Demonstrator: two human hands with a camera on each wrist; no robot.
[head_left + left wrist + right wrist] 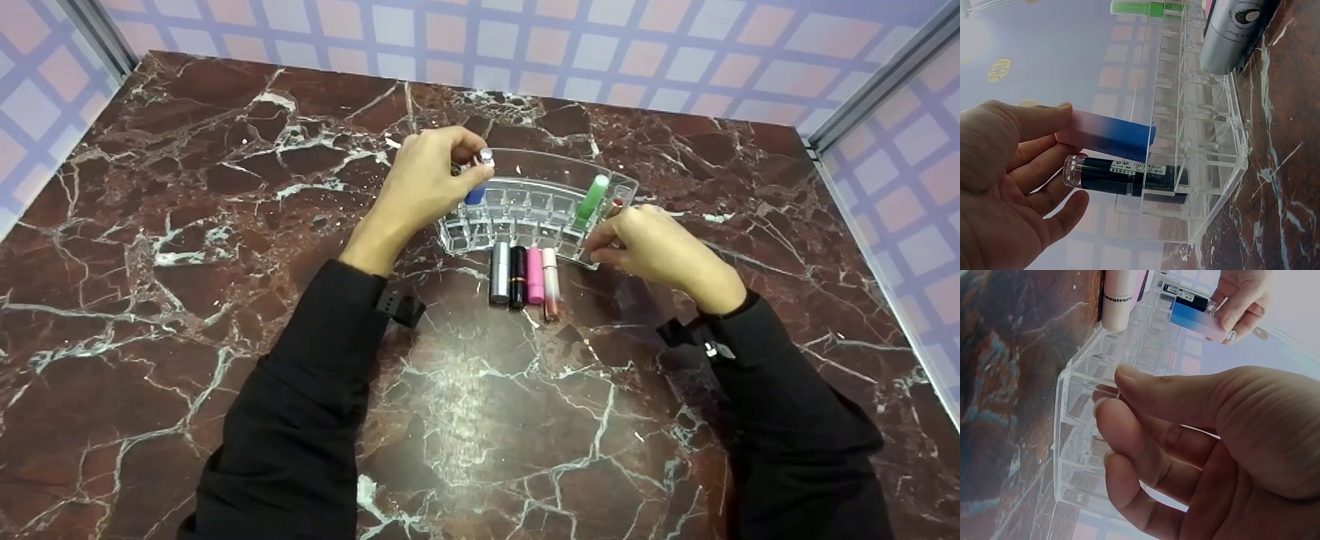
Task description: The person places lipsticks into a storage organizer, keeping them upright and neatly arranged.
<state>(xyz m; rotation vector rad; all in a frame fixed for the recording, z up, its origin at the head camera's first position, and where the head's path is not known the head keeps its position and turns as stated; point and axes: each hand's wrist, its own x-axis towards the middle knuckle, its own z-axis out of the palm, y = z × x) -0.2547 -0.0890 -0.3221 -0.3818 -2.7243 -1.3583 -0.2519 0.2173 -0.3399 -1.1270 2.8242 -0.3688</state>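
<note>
My left hand (pixel 420 176) pinches the top of a pink-to-blue cosmetic tube (pixel 1112 135) between thumb and fingers. The tube's blue end is at a back compartment on the left of the clear cosmetic organizer (pixel 525 184). Beside it a black tube with a clear cap (pixel 1109 175) stands in the organizer, close to my fingers. My right hand (pixel 652 244) grips the organizer's wall at the right end, thumb on one side and curled fingers on the other. Near that hand, a green tube (pixel 592 201) and a red-topped tube (pixel 616 204) stand in compartments.
In front of the organizer lie a silver tube (pixel 500 274), a black tube (pixel 518 277), a pink tube (pixel 535 276) and a white tube with a reddish end (pixel 551 281), side by side. Checkered panels (pixel 495 37) border the marbled table (pixel 247 187).
</note>
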